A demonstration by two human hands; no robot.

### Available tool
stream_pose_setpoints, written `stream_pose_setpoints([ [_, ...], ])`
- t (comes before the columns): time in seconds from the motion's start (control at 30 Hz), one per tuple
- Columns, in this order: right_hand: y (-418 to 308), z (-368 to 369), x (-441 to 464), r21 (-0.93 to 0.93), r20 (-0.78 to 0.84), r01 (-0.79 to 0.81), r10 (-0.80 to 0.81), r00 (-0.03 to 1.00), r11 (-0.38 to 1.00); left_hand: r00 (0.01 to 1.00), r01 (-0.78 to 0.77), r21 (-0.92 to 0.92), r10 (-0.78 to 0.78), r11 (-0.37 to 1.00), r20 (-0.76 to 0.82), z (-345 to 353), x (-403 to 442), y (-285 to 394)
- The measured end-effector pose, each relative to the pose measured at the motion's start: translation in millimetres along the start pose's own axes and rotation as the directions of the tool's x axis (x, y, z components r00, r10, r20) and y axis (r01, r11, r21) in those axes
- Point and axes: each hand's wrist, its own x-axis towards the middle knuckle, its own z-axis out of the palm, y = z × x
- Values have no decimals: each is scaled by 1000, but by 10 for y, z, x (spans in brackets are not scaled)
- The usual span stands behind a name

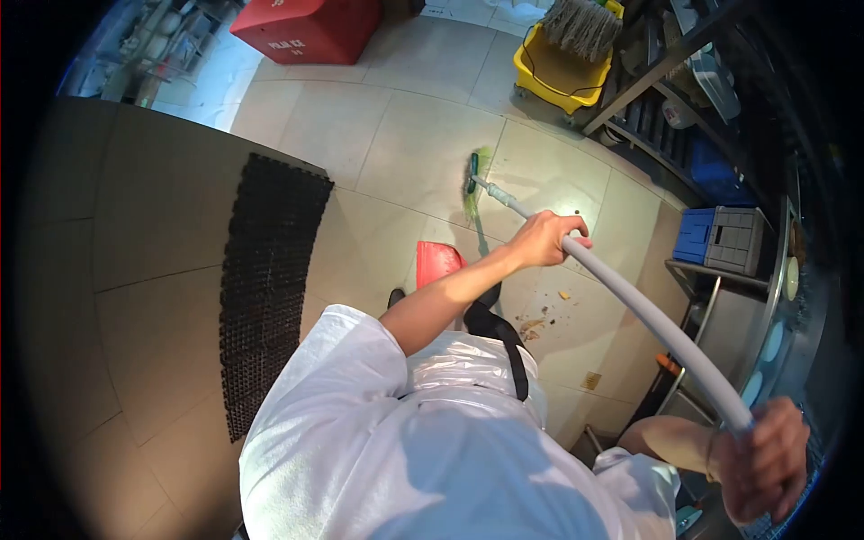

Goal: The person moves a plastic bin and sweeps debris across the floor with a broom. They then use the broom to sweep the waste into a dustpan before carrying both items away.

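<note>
A broom (643,306) with a long pale grey handle slants across the view, from the lower right up to its head. Its green bristles (472,205) rest on the tiled floor. My left hand (545,238) is closed around the lower part of the handle. At the handle's top end, my right hand (765,461) is closed too, slightly blurred. A red dustpan (438,263) sits on the floor by my feet, partly hidden behind my left forearm. Crumbs and brown scraps (533,329) lie scattered on the tiles beneath the handle.
A black rubber mat (270,288) lies to the left. Ahead are a red bin (310,31) and a yellow mop bucket (553,72) with a mop (580,27). Metal shelving (666,67) and blue and grey crates (733,238) line the right side.
</note>
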Motion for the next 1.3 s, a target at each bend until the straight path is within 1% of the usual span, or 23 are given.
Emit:
stream_pose_setpoints([
  [0.1,46,26,-54,83,-110,36,-26,994,996,993,98,63,-94,993,-66,-464,-83,-29],
  [0.17,460,-1,-188,-34,-8,31,-31,999,999,974,192,128,-173,973,-147,-977,-164,-262],
  [0.27,1614,686,-369,-51,-99,-95,90,991,994,950,189,266,-108,945,-292,-1842,-410,-1144],
  [0.3,2012,938,-504,-80,-217,-138,118,969,987,940,170,338,-49,926,-337,-2151,-518,-1513],
  [0.33,2387,1238,-616,-140,-459,-276,184,869,951,927,154,406,10,901,-374,-2388,-647,-1873],
  [0.37,2754,1407,-640,-158,-419,-409,313,852,899,933,145,395,7,907,-359,-2510,-790,-2260],
  [0.43,3075,1752,-579,-190,-388,-540,443,808,820,883,358,276,-228,892,-410,-2759,-1023,-2856],
  [0.5,3008,2074,-366,-623,-346,-416,243,906,663,931,194,112,-147,975,-336,-2730,-1038,-2704],
  [0.53,2888,2275,-97,-315,-303,-336,242,922,888,943,138,156,-82,978,-324,-2701,-983,-2504],
  [0.57,2711,2355,105,-245,-206,-300,253,945,922,953,77,198,-13,977,-304,-2702,-892,-2224],
  [0.6,2476,2407,299,-283,-150,-332,301,942,900,972,93,121,-64,988,-225,-2735,-808,-1956],
  [0.63,2274,2448,389,-255,-218,-281,228,949,925,984,113,47,-105,993,-146,-2810,-750,-1688],
  [0.73,1733,2477,741,-305,-134,-162,126,983,938,985,122,-38,-125,992,-117,-3123,-877,-1079],
  [0.8,1618,2511,948,-43,180,-279,282,942,959,982,123,-8,-123,992,-145,-3291,-1043,-919],
  [0.87,2077,2678,908,-353,-120,-41,-2,993,935,967,134,-5,-131,991,-219,-3412,-1250,-1150],
  [0.9,2347,2768,888,-365,-457,-186,-2,889,912,949,146,0,-140,989,-282,-3412,-1341,-1316],
  [0.93,2610,2831,863,-323,-740,-328,-21,673,888,950,145,-4,-140,989,-280,-3397,-1378,-1476],
  [1.0,3061,2827,830,-16,-273,-449,428,861,893,915,286,-14,-277,958,-292,-3353,-1423,-1834],
  [1.03,3086,2906,847,-18,-266,-447,427,864,894,910,215,-106,-238,971,-340,-3189,-1431,-1947],
  [1.1,2977,3075,827,-193,28,-413,426,904,890,923,165,-134,-201,977,-327,-3002,-1218,-1969],
  [1.13,2862,3118,807,-201,20,-419,431,902,886,939,120,-165,-166,979,-300,-2883,-1148,-1937],
  [1.23,2583,3299,817,-469,-301,-363,241,923,805,978,46,-206,-86,977,-191,-2670,-788,-1634],
  [1.3,2393,3340,857,-477,-223,-361,287,931,801,999,38,-308,-46,951,-19,-2599,-595,-1496],
])
